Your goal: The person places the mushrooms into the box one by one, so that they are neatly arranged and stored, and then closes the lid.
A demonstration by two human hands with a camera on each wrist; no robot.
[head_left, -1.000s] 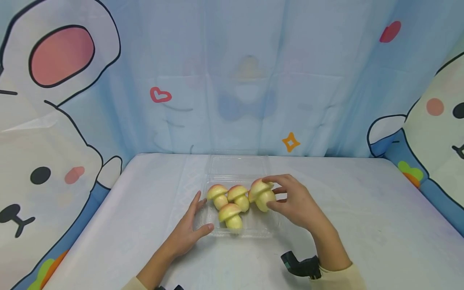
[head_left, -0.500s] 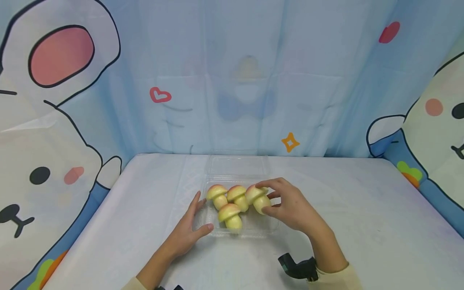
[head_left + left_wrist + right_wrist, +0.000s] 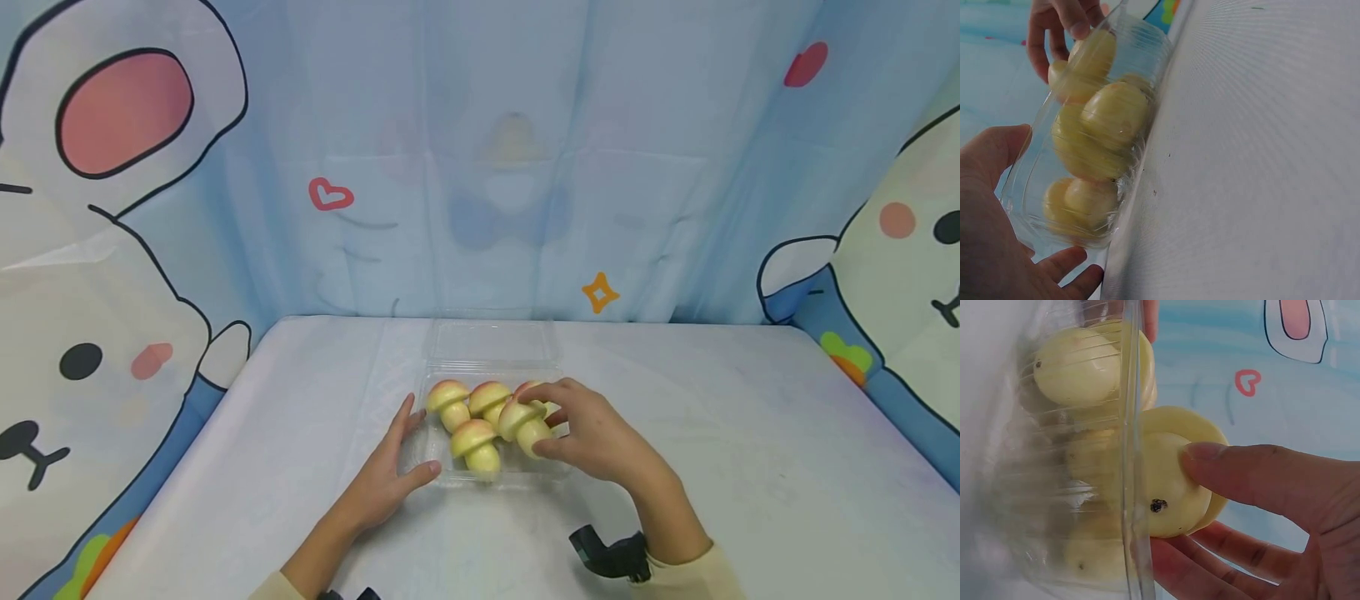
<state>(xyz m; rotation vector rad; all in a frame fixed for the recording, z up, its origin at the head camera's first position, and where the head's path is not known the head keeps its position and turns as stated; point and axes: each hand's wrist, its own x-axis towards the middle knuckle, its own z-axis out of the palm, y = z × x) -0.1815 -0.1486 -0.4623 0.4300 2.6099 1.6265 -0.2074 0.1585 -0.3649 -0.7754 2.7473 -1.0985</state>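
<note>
My right hand (image 3: 596, 429) pinches a yellow-green toy mushroom (image 3: 523, 423) with a reddish cap, thumb on its stem and fingers at the cap. It is tilted over the right part of a clear plastic box (image 3: 517, 481). In the right wrist view, the held mushroom's pale stem end (image 3: 1172, 487) has a dark spot and overlaps the box rim. Several alike mushrooms (image 3: 474, 446) lie inside the box; one (image 3: 528, 386) is mostly hidden behind the held one. My left hand (image 3: 382, 479) stands with straight fingers around the box's left side, thumb near the front corner.
The box's transparent lid (image 3: 491, 342) lies folded back toward the far edge of the white-covered table (image 3: 712, 400). Behind hangs a blue cartoon curtain (image 3: 480, 83). A black wrist mount (image 3: 611, 557) sits below the right wrist.
My right hand has moved the held mushroom left and toward me, over the box, so another mushroom shows behind it. The left hand has stayed still.
</note>
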